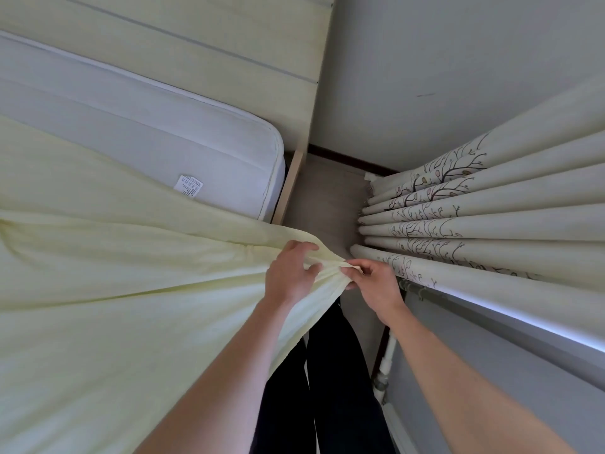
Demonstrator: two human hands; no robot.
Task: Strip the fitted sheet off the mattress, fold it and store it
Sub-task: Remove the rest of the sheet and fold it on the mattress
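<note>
The pale yellow fitted sheet (114, 273) is pulled off the near corner of the white mattress (163, 142) and stretches toward me in taut folds. My left hand (289, 273) grips the gathered corner of the sheet from the left. My right hand (373, 285) pinches the same bunched corner from the right, thumb and fingers closed on the fabric. The bare mattress corner with its white label (189, 186) shows beyond the sheet.
A light wooden headboard (229, 44) stands behind the mattress. Cream curtains with a branch print (474, 221) hang at the right, close to my right hand. A narrow strip of floor (327, 198) runs between bed and curtains. My dark-trousered legs (330, 388) stand below.
</note>
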